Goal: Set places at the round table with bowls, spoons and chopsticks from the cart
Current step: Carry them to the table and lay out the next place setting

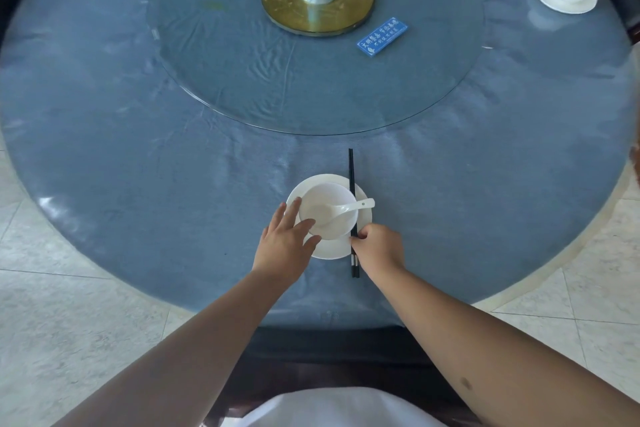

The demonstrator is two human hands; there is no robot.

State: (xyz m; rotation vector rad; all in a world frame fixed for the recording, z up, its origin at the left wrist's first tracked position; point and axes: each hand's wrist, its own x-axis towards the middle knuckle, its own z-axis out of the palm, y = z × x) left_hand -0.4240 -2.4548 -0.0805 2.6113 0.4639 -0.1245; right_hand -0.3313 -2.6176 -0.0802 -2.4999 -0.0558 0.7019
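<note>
Two hands work at my round, blue-covered worktop (121, 121) over pale floor tiles (69, 322). My left hand (285, 244), fingers relaxed, touches the bowl (329, 215) on its plate (332, 251); my right hand (377, 246) pinches the chopsticks (351, 180) beside it.

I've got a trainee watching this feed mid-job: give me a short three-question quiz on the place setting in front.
1. True or false: the spoon lies in the bowl.
2. Which hand pinches the chopsticks? A) left hand B) right hand
3. What does the bowl stand on?

Key: 1. True. 2. B; the left hand's straight fingers touch the bowl's side. 3. A white plate.
</note>
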